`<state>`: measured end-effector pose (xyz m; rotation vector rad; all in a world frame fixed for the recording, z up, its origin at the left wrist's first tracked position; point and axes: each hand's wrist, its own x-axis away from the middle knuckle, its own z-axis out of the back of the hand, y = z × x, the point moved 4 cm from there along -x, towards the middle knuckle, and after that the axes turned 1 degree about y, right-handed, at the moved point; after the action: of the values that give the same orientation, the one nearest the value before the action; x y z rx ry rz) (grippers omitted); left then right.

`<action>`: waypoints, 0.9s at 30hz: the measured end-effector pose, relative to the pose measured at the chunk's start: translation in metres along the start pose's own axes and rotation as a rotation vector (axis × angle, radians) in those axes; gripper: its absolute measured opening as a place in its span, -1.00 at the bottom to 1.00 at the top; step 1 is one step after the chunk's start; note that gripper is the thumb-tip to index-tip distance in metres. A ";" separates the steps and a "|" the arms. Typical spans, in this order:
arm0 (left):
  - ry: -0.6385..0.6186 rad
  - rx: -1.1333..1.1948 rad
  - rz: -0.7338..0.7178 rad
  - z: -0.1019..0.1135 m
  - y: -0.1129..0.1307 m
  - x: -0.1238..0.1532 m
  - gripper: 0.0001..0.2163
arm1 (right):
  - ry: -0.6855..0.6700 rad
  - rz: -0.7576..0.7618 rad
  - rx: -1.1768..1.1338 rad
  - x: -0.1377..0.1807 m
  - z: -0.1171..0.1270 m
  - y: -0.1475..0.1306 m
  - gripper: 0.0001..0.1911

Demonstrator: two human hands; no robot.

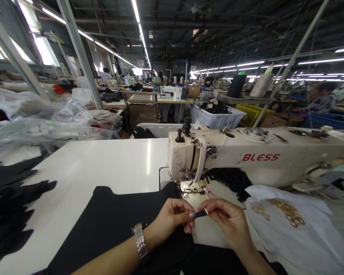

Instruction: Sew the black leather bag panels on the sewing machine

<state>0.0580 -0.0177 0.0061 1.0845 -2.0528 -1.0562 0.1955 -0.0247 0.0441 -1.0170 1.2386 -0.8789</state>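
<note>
Black against the white table (103, 164), a short strap (200, 215) is pinched at both ends just before the sewing machine (246, 156): left hand (172, 219) and right hand (227, 221) each closed tight on it, with what may be a small gold ring (205, 211) by the right thumb.

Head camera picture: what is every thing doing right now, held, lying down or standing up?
Black strap: held, pinched at both ends.
Left hand: shut, pinching one strap end.
Right hand: shut, pinching the other strap end.
Black fabric: lying flat on the white table.
Gold rings: heaped loose on a white bag.
Thread cones: standing upright.
Sewing machine: upright, untouched by the hands.
</note>
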 end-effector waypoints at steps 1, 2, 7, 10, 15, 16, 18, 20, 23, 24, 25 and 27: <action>-0.001 0.004 0.000 0.001 0.000 0.000 -0.76 | -0.023 -0.004 0.021 0.001 -0.001 0.001 -0.93; -0.002 0.008 -0.001 0.001 -0.001 0.000 -0.76 | -0.041 -0.005 0.048 0.002 -0.002 0.002 -0.94; -0.007 0.019 0.020 0.002 -0.002 0.000 -0.78 | -0.047 0.009 0.169 0.005 -0.005 0.003 -0.93; -0.001 0.021 0.049 0.001 -0.002 0.001 -0.77 | 0.003 0.021 0.189 0.006 -0.004 0.003 -0.92; -0.005 0.071 0.081 0.000 -0.004 0.001 -0.78 | -0.033 0.088 0.259 0.008 -0.007 0.005 -0.90; -0.003 0.087 0.091 0.000 -0.004 0.002 -0.78 | -0.036 0.105 0.266 0.008 -0.008 0.005 -0.89; 0.006 0.125 0.112 0.000 -0.004 0.002 -0.78 | -0.032 0.133 0.272 0.009 -0.009 0.004 -0.88; 0.007 0.164 0.133 0.000 -0.004 0.003 -0.78 | -0.026 0.157 0.285 0.010 -0.010 0.003 -0.86; 0.011 0.218 0.138 0.000 -0.003 0.003 -0.79 | -0.051 0.170 0.301 0.012 -0.012 0.000 -0.81; 0.014 0.233 0.129 0.000 -0.003 0.002 -0.80 | -0.070 0.165 0.293 0.012 -0.013 -0.001 -0.77; 0.020 0.244 0.114 0.000 -0.002 0.002 -0.80 | -0.093 0.157 0.274 0.013 -0.014 -0.001 -0.74; 0.037 0.244 0.078 0.000 -0.001 0.002 -0.81 | -0.134 0.143 0.226 0.013 -0.014 -0.001 -0.72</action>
<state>0.0571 -0.0199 0.0050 1.1219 -2.2169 -0.7561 0.1829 -0.0394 0.0407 -0.7839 1.0588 -0.8055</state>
